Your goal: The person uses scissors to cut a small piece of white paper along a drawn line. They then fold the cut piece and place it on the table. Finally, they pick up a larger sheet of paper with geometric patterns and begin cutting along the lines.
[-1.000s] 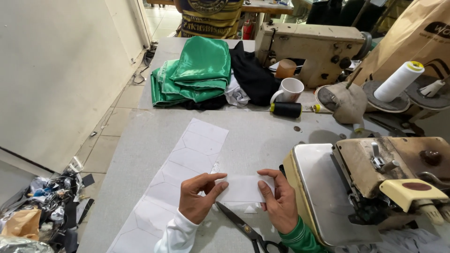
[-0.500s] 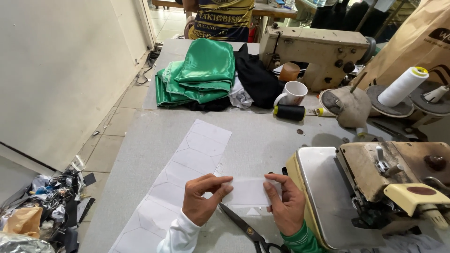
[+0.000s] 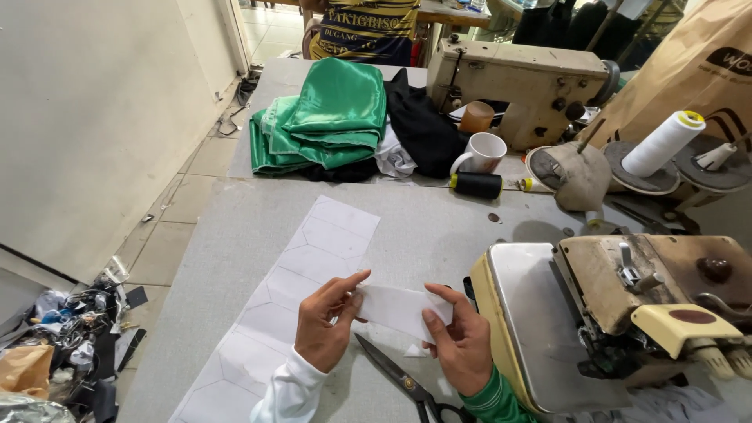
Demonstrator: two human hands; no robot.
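Strip (image 3: pixel 401 310): white, held flat over tabletop (image 3: pixel 423 227)
Hands: left (image 3: pixel 325 325), right (image 3: pixel 460 345) each pinch one end
Scissors (image 3: pixel 407 384): just below

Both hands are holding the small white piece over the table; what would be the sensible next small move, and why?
Probably lay the white piece flat on the table: the left hand and right hand pinch its ends, and the scissors lie just below.

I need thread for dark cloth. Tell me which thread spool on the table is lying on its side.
The black thread spool with yellow ends, lying beside the white ceramic mug. The tall white thread cone stands on the machine's stand at the right.
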